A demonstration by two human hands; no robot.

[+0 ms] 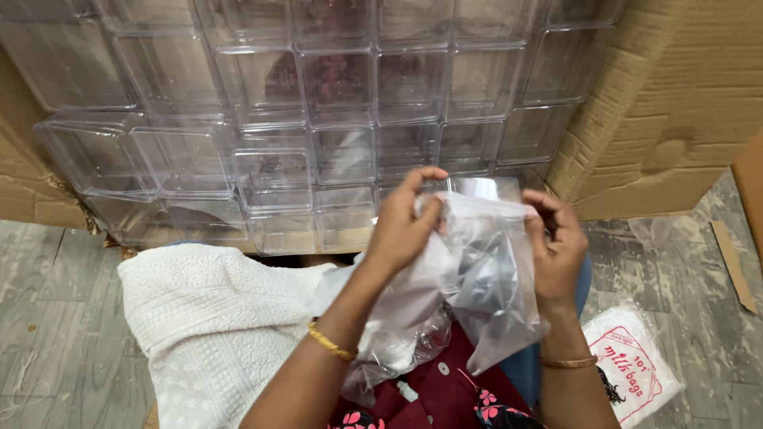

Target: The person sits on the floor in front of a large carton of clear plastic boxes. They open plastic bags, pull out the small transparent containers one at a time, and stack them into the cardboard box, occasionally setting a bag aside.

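Note:
My left hand [404, 226] pinches the top left edge of a clear plastic bag [485, 282]. Across from it my right hand [556, 250] grips the bag's top right edge, so the bag hangs between both hands above my lap. Something clear and boxy with a dark shape shows through the bag; I cannot tell exactly what. More crumpled clear plastic [397, 338] lies under the bag on my lap. Each wrist wears a gold bangle.
A large cardboard box [675, 95] lies open in front, stacked with several clear plastic containers [334, 103]. A white embroidered cloth [207, 326] covers my left knee. A pack of plastic bags [632, 365] with red print lies on the grey floor at the right.

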